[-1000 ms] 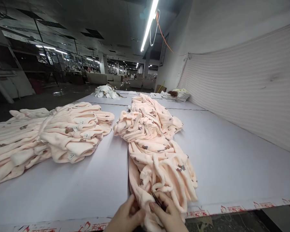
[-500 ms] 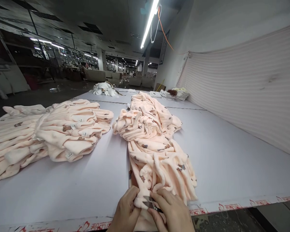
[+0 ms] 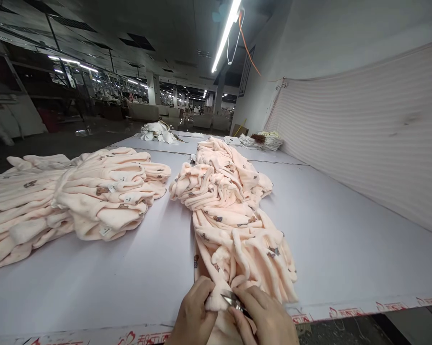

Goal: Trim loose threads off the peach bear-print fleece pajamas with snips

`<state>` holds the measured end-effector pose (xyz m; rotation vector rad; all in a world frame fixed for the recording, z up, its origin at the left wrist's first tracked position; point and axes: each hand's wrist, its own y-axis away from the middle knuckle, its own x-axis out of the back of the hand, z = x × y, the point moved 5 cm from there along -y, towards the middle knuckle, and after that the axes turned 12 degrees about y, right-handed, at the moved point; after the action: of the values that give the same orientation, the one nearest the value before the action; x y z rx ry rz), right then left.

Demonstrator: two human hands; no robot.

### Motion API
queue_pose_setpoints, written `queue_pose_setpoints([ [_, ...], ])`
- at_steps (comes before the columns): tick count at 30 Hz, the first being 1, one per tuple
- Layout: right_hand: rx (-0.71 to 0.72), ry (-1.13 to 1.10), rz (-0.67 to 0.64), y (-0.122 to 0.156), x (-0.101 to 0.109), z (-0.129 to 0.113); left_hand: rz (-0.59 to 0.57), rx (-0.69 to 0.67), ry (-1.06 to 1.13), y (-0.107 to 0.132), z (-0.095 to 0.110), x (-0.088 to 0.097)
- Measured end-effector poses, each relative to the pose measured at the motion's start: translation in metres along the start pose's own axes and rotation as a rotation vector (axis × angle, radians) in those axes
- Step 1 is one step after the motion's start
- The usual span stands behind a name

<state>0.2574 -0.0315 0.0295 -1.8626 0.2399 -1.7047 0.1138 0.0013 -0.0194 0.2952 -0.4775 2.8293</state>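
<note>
A long heap of peach fleece garments (image 3: 230, 211) with small brown prints runs down the middle of the white table (image 3: 338, 239) toward me. At the table's near edge my left hand (image 3: 194, 316) pinches the hem of the nearest garment, fingers closed on the cloth. My right hand (image 3: 266, 318) is closed on small metal thread snips (image 3: 233, 302), whose blades touch the hem just right of my left fingers.
A second stack of peach garments (image 3: 75, 201) with white labels lies on the left. White cloth (image 3: 158, 133) and folded stacks (image 3: 262, 141) sit at the far end. A ribbed white sheet (image 3: 363, 143) lines the right wall. Printed tape (image 3: 363, 309) runs along the near edge.
Both hands have come up from below the table edge onto the hem. The snips, first half hidden in the cloth, now show between my hands.
</note>
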Motion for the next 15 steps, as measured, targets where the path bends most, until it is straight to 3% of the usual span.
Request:
queue_pose_setpoints([
  [8, 0.282, 0.341, 0.078, 0.002, 0.005, -0.013, -0.006, -0.048, -0.075, -0.007, 0.001, -0.011],
  [15, 0.114, 0.120, -0.064, -0.002, -0.003, -0.003, 0.007, -0.028, -0.030, -0.011, 0.003, -0.011],
])
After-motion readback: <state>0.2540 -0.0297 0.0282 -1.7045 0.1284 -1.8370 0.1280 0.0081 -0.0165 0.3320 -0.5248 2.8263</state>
